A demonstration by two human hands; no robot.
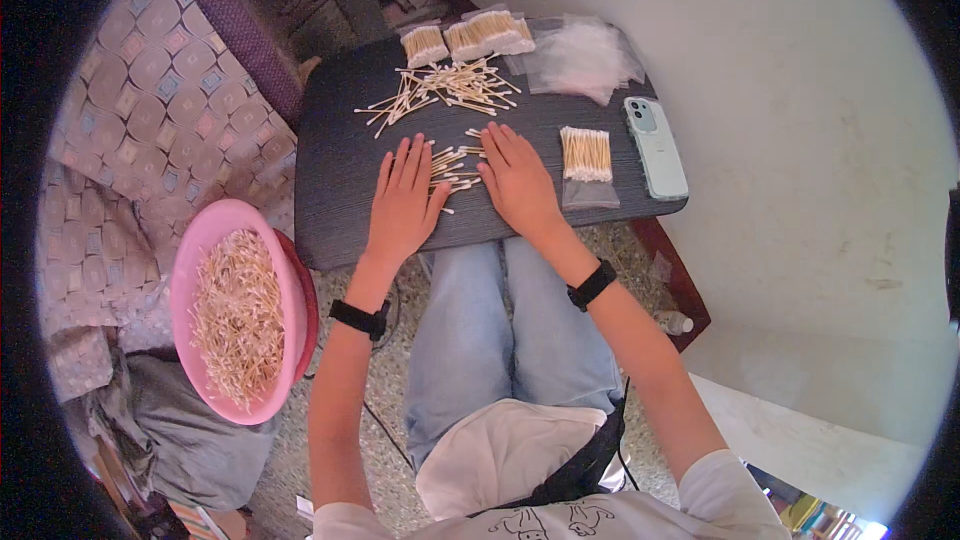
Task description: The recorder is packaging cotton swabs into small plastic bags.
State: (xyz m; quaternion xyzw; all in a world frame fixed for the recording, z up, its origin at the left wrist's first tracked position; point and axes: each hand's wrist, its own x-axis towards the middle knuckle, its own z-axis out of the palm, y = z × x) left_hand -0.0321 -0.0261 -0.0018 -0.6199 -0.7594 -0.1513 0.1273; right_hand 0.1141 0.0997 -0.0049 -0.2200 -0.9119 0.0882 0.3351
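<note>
Both hands rest near the front middle of a dark table. My left hand [402, 198] lies flat with its fingers stretched out, at the left side of a small group of cotton swabs [455, 178]. On the group's right side, my right hand [522, 180] is also flat, its fingers touching or covering some swab ends. A larger loose heap of cotton swabs [450, 90] lies just beyond the hands. To the right of my right hand is a clear plastic bag filled with cotton swabs [586, 155], lined up side by side.
Several filled swab bags [483, 35] sit at the table's [335, 170] far edge, beside a pile of clear plastic bags [585, 55]. A pale green phone [656, 150] lies at the right edge. A pink basin [186, 315] full of swabs stands at left; a wall [800, 140] is at right.
</note>
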